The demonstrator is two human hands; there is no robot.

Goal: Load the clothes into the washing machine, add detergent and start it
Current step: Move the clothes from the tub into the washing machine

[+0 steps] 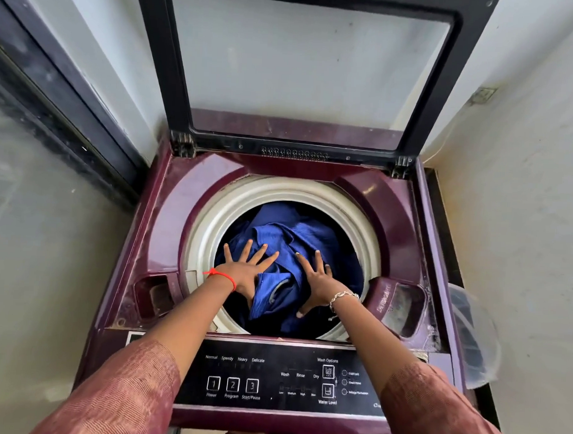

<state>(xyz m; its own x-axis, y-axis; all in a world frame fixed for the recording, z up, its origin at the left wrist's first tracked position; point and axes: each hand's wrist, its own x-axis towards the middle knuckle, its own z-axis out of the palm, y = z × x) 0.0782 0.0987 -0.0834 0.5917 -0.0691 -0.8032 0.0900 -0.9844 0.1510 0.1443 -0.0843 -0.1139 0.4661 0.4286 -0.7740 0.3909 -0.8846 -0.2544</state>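
Head view: a maroon top-loading washing machine (168, 212) stands with its glass lid (303, 68) raised upright at the back edge. Blue clothes (291, 236) fill the round drum opening, inside the pale drum rim (206, 233). The left hand (244, 267), with a red thread at the wrist, lies flat on the cloth at the left side of the drum, fingers straight and spread, gripping nothing. The right hand (315, 282), with a silver bracelet at the wrist, lies flat on the cloth just beside it toward the right side, fingers likewise spread and straight, holding nothing. A fold of blue cloth rises between the two hands. At the machine's right front corner sits the detergent compartment (402, 305); a similar recess (154, 293) sits at the left front corner. Along the front edge runs the black control panel (273, 378), with buttons numbered 1, 2 and 3.
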